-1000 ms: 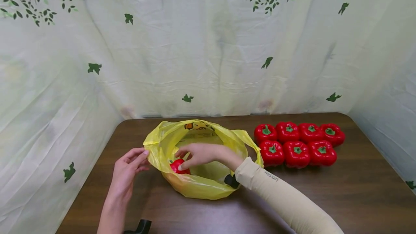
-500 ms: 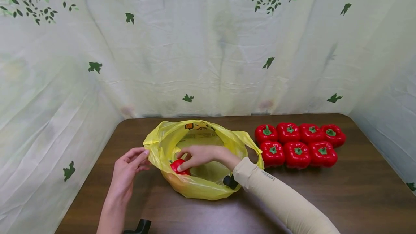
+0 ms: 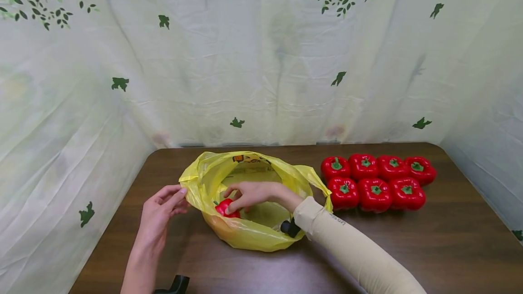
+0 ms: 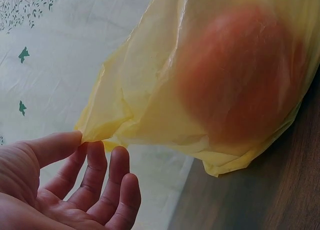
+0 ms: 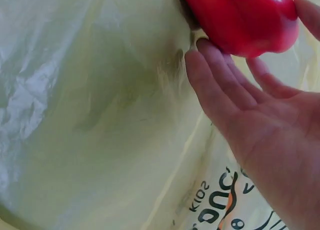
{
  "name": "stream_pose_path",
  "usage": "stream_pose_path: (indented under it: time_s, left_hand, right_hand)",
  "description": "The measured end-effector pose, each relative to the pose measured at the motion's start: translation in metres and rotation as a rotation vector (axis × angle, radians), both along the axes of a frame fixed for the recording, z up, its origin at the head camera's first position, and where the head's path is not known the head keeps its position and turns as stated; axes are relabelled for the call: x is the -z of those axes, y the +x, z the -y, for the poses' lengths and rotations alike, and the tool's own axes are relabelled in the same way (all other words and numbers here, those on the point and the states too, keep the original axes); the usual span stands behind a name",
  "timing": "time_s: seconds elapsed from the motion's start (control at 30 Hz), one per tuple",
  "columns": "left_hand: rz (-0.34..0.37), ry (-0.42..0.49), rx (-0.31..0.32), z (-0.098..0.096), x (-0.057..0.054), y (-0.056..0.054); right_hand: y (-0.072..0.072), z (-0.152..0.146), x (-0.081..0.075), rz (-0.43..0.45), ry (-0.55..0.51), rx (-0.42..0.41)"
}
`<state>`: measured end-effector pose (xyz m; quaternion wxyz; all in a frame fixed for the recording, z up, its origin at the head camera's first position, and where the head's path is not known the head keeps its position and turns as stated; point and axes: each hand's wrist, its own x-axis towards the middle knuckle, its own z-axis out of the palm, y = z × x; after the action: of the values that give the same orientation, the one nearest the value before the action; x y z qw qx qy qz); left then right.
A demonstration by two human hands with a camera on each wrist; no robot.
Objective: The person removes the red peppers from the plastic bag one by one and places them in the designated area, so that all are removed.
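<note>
A yellow plastic bag (image 3: 253,239) stands on the table with its mouth spread wide. My left hand (image 3: 157,214) pinches the left edge of its rim between thumb and forefinger; the other fingers are loosely bent below, as the left wrist view shows. Inside the bag, my right hand (image 3: 251,194) holds a red bell pepper (image 3: 226,208) near the left wall, thumb on one side and fingers on the other in the right wrist view. The pepper's green stem points up. Through the thin plastic, a reddish round shape (image 4: 245,79) shows in the left wrist view.
Several red bell peppers (image 3: 373,194) stand in two rows on the brown wooden table (image 3: 461,239), right of the bag. A black object (image 3: 178,283) shows at the front edge, by the left forearm. A pale curtain (image 3: 261,58) with leaf prints hangs behind.
My right hand and the bell pepper have shifted very slightly to the right inside the bag. The left hand keeps its pinch on the rim.
</note>
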<state>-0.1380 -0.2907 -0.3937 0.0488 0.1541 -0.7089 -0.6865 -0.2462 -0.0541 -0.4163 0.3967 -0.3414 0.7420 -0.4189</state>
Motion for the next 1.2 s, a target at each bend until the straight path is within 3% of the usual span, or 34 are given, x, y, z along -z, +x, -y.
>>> stream_pose_path:
  time_s: [0.37, 0.7, 1.2]
  left_hand:
    - [0.006, -0.007, -0.009, 0.000, -0.001, 0.000]
    - [-0.022, 0.009, 0.006, 0.000, -0.001, 0.001]
    - [-0.017, -0.009, 0.009, -0.001, -0.002, 0.000]
  right_hand:
    - [0.001, 0.000, -0.007, -0.088, -0.053, 0.116]
    - [-0.002, -0.007, -0.015, -0.331, -0.036, 0.160]
    - [-0.001, -0.018, -0.031, -0.389, -0.092, 0.281]
